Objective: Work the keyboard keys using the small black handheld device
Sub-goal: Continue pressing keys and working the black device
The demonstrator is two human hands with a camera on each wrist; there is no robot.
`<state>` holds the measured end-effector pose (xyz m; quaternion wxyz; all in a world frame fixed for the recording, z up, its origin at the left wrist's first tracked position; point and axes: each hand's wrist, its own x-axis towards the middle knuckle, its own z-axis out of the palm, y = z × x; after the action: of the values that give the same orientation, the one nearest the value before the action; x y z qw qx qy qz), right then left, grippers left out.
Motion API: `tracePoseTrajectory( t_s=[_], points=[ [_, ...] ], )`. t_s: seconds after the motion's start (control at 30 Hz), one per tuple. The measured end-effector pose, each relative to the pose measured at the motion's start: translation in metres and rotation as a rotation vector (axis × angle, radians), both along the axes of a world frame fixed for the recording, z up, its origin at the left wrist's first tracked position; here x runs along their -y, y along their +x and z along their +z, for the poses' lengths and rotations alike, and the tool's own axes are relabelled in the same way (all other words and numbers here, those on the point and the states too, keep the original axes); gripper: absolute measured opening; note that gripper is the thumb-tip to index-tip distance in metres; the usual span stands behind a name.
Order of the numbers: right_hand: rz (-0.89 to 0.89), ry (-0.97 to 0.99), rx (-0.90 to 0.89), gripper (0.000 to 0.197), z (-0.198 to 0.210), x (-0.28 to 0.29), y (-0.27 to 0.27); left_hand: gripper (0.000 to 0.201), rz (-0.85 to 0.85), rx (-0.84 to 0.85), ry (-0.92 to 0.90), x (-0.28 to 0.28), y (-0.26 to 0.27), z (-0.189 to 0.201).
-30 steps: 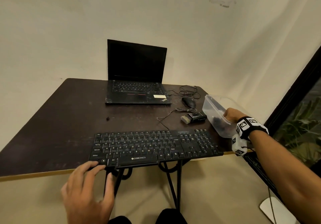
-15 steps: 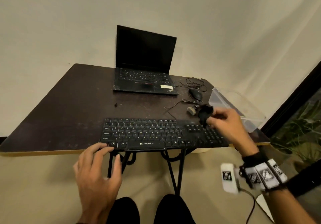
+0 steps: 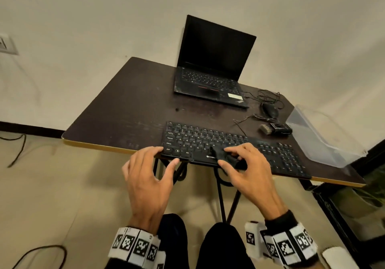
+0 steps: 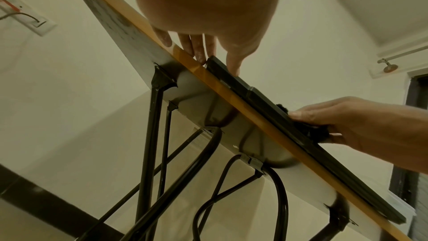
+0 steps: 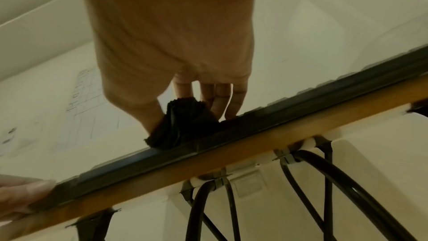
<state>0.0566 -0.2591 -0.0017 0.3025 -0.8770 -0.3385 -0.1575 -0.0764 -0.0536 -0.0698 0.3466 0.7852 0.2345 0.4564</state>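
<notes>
A black full-size keyboard [image 3: 208, 137] lies along the front edge of the dark table [image 3: 125, 112]. My right hand [image 3: 225, 156] pinches a small black soft-looking device [image 3: 216, 153] between thumb and fingers and holds it down on the keys just above the space bar. In the right wrist view the black device [image 5: 185, 122] looks folded like fabric and sits on the keyboard's front rim [image 5: 231, 138]. My left hand [image 3: 164, 156] rests with straight fingers on the keyboard's front left corner, its thumb against the front edge. The left wrist view shows those fingertips [image 4: 201, 56] touching the corner.
An open black laptop [image 3: 212, 70] with a dark screen stands at the back. To the right lie a wired mouse [image 3: 269, 110], a small black and grey gadget [image 3: 277, 129] and a clear plastic container [image 3: 325, 137]. Black metal legs [image 4: 150, 135] run under the table.
My right hand left the clear container at the right with the black device and brought it down onto the keyboard's middle. My left hand stayed at the keyboard's left corner.
</notes>
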Motion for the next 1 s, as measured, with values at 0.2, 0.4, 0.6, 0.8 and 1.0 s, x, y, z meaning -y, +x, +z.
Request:
tracePoseTrajectory(
  t_s=[0.2, 0.4, 0.6, 0.8, 1.0],
  points=[
    [-0.024, 0.268, -0.074, 0.013, -0.009, -0.013, -0.002, 0.039, 0.010, -0.004, -0.039, 0.000, 0.004, -0.001],
    [0.092, 0.198, 0.107, 0.013, -0.034, -0.066, -0.049, 0.032, 0.029, -0.004, 0.058, -0.008, 0.002, -0.001],
    [-0.054, 0.277, 0.181, 0.013, -0.042, -0.023, -0.038, 0.031, 0.012, 0.020, 0.027, -0.008, 0.003, -0.002],
    [-0.117, 0.271, 0.110, 0.027, -0.031, -0.021, -0.025, 0.031, 0.032, 0.007, 0.048, -0.006, 0.004, -0.003],
    [-0.047, 0.227, 0.180, 0.016, -0.035, -0.037, -0.020, 0.033, 0.038, 0.014, 0.024, -0.005, 0.007, -0.006]
  ],
)
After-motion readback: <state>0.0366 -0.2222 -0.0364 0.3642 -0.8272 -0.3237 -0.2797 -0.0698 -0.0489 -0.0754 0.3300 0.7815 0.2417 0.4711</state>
